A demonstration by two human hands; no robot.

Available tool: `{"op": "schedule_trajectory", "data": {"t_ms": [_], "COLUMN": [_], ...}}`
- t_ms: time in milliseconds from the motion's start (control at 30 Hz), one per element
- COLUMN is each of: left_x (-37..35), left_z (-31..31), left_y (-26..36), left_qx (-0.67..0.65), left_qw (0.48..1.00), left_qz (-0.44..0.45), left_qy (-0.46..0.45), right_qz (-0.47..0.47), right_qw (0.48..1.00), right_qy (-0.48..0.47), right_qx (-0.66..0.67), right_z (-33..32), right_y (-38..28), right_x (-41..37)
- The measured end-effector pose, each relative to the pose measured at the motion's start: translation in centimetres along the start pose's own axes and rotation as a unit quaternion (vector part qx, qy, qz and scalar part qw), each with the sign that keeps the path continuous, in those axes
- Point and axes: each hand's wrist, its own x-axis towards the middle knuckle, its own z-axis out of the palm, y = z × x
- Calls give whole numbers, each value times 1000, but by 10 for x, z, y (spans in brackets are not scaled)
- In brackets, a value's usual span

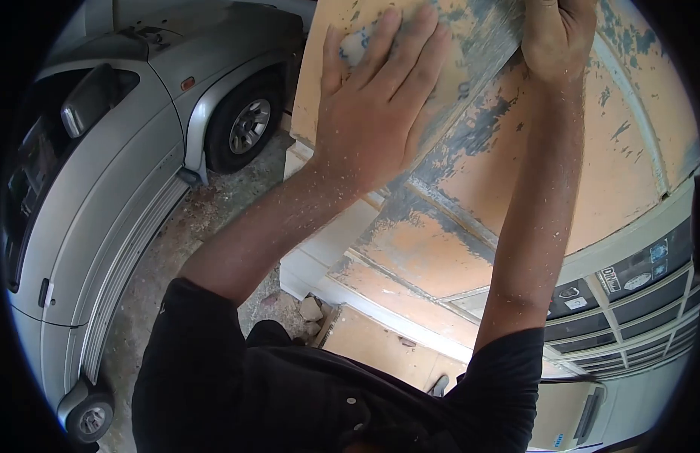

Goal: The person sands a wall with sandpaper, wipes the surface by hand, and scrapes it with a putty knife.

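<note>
My left hand (384, 98) lies with its fingers stretched over a piece of sandpaper (355, 47), holding it flat against a wooden door (448, 177). Blue print shows on the paper's pale back; most of it is hidden under the hand. Peach paint covers the door, with grey worn patches and bare streaks. Closed around the door's upper edge is my right hand (561, 38), its fingertips partly cut off by the top of the view. Pale dust specks dot both forearms.
A silver car (131, 151) stands along the left on a rough concrete floor (169, 257). Broken stones (310, 309) lie below the door, near a tiled step (304, 264). A window grille (629, 309) with stickers is at the right.
</note>
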Motion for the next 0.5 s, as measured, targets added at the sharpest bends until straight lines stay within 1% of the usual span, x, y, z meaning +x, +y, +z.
{"op": "schedule_trajectory", "data": {"t_ms": [33, 133, 167, 200, 267, 333, 367, 400, 433, 467, 500], "left_x": [-26, -151, -180, -175, -140, -71, -47, -25, -15, -24, -42], "left_z": [-1, -1, 0, -4, -10, -16, -14, -10, -7, -7, -8], "left_y": [2, 14, 12, 9, 12, 16, 14, 11, 11, 16, 21], "left_qx": [5, 8, 13, 10, 43, 52, 51, 64, 75, 72, 52], "left_qw": [999, 987, 983, 981, 985, 991, 990, 995, 997, 997, 997], "left_qz": [-10, -34, -35, -30, -20, -21, -22, 0, 20, 20, -16], "left_qy": [-33, -158, -182, -193, -165, -123, -127, -75, -22, -21, -61], "right_qz": [12, -4, 3, 22, 50, -17, -13, -24, -36, -37, -16], "right_qw": [999, 999, 999, 999, 999, 1000, 1000, 1000, 999, 999, 1000], "right_qy": [10, 8, 11, 7, -3, 10, 8, 16, 21, 19, 21], "right_qx": [39, 47, 41, 26, 16, -6, -5, -5, -6, -8, 9], "right_z": [2, 4, 3, 3, 3, 4, 5, 6, 4, 3, 6], "right_y": [-5, 1, 1, -2, -3, 4, 6, 9, 8, 7, 3], "right_x": [1, 0, 1, 1, 0, 3, 2, 2, 3, 1, -1]}}
